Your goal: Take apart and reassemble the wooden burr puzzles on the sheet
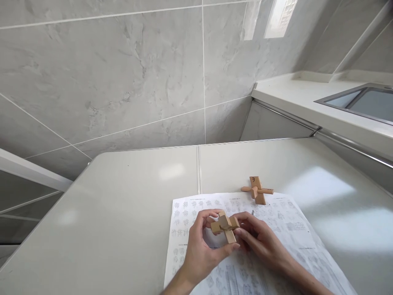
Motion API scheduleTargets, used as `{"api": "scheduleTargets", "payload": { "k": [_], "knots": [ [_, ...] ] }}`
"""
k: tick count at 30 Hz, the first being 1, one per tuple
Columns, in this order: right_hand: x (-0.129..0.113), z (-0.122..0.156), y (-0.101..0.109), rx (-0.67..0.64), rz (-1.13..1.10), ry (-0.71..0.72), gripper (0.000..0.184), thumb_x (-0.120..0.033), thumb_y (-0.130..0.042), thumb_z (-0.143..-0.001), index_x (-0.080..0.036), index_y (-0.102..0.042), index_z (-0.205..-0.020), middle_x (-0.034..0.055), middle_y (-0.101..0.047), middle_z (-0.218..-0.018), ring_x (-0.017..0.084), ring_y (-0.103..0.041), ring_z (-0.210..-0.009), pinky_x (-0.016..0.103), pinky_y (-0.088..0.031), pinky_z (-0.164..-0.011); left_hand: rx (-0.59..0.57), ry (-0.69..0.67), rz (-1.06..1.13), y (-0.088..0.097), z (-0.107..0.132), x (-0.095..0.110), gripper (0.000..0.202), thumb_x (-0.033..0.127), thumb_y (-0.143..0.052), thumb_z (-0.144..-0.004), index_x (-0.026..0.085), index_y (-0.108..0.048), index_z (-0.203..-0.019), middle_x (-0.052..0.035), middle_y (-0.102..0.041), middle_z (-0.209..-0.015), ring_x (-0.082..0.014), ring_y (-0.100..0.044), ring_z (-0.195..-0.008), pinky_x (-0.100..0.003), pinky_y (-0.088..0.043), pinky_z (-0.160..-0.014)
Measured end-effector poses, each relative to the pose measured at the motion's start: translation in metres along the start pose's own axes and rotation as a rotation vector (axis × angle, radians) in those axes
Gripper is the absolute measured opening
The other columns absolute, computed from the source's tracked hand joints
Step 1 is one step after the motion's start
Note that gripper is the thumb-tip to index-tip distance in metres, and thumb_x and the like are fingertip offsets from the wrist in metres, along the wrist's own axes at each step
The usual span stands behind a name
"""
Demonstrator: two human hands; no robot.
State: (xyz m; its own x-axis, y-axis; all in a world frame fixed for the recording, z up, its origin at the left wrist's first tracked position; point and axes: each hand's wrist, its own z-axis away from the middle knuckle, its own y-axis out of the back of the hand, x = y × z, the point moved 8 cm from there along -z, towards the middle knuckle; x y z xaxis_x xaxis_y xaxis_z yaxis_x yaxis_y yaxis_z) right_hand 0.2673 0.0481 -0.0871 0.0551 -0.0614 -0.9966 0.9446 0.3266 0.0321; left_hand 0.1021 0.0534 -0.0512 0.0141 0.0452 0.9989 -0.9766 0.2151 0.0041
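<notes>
A small wooden interlocking puzzle (225, 226) made of crossed light-brown bars is held just above a printed instruction sheet (291, 229). My left hand (201, 250) curls round it from the left, thumb under and fingers over the top. On its right side my right hand (260, 239) pinches it with the fingertips. A second wooden cross puzzle (257, 190) stands on the sheet's far edge, apart from both hands.
The sheet lies on a pale grey table (123, 213) with a seam down the middle. Behind it rises a grey tiled wall (123, 73). A white counter (307, 98) with a sunken steel sink (365, 102) runs at the right.
</notes>
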Motion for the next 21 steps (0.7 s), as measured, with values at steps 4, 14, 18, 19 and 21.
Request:
{"api": "scheduleTargets", "payload": {
  "k": [4,14,18,19,21],
  "knots": [
    [-0.004,-0.002,0.006,0.049,0.029,0.021,0.045,-0.064,-0.063,-0.106,-0.019,-0.07,-0.111,-0.0023,-0.059,-0.068,0.015,-0.049,-0.056,0.029,-0.039,-0.054,-0.021,0.014,-0.043,-0.003,0.001,0.0,0.057,0.032,-0.099,-0.076,0.028,-0.061,-0.118,-0.0073,-0.073,-0.133,-0.0283,-0.073,-0.109,-0.042,-0.057,-0.096],
    [0.005,-0.003,0.013,0.097,-0.026,-0.04,0.052,-0.068,-0.063,-0.104,-0.019,-0.072,-0.121,-0.0052,-0.05,-0.061,0.016,-0.046,-0.054,0.028,-0.041,-0.054,0.133,-0.095,-0.458,0.024,-0.004,0.009,0.056,0.029,-0.089,-0.085,0.03,-0.064,-0.135,-0.0093,-0.068,-0.133,-0.036,-0.066,-0.127,-0.054,-0.052,-0.11],
    [0.004,-0.004,0.012,0.093,-0.032,-0.043,0.054,-0.068,-0.061,-0.106,-0.018,-0.07,-0.124,-0.006,-0.048,-0.061,0.015,-0.045,-0.054,0.028,-0.04,-0.053,0.167,-0.102,-0.517,0.034,-0.01,0.009,0.053,0.023,-0.083,-0.088,0.03,-0.063,-0.136,-0.0097,-0.066,-0.135,-0.0358,-0.064,-0.13,-0.054,-0.052,-0.111],
    [0.003,-0.004,0.011,0.091,-0.036,-0.044,0.054,-0.068,-0.06,-0.106,-0.018,-0.07,-0.124,-0.0062,-0.048,-0.061,0.015,-0.045,-0.054,0.028,-0.04,-0.053,0.161,-0.096,-0.523,0.035,-0.011,0.008,0.053,0.021,-0.081,-0.088,0.03,-0.062,-0.137,-0.0098,-0.065,-0.136,-0.0357,-0.064,-0.131,-0.055,-0.052,-0.111],
    [0.001,-0.005,0.01,0.086,-0.04,-0.039,0.055,-0.068,-0.06,-0.106,-0.018,-0.069,-0.125,-0.0065,-0.047,-0.062,0.015,-0.045,-0.054,0.028,-0.04,-0.053,0.148,-0.095,-0.531,0.036,-0.01,0.005,0.058,0.017,-0.077,-0.089,0.031,-0.059,-0.142,-0.0104,-0.063,-0.142,-0.0358,-0.061,-0.137,-0.056,-0.05,-0.114]
  ]
}}
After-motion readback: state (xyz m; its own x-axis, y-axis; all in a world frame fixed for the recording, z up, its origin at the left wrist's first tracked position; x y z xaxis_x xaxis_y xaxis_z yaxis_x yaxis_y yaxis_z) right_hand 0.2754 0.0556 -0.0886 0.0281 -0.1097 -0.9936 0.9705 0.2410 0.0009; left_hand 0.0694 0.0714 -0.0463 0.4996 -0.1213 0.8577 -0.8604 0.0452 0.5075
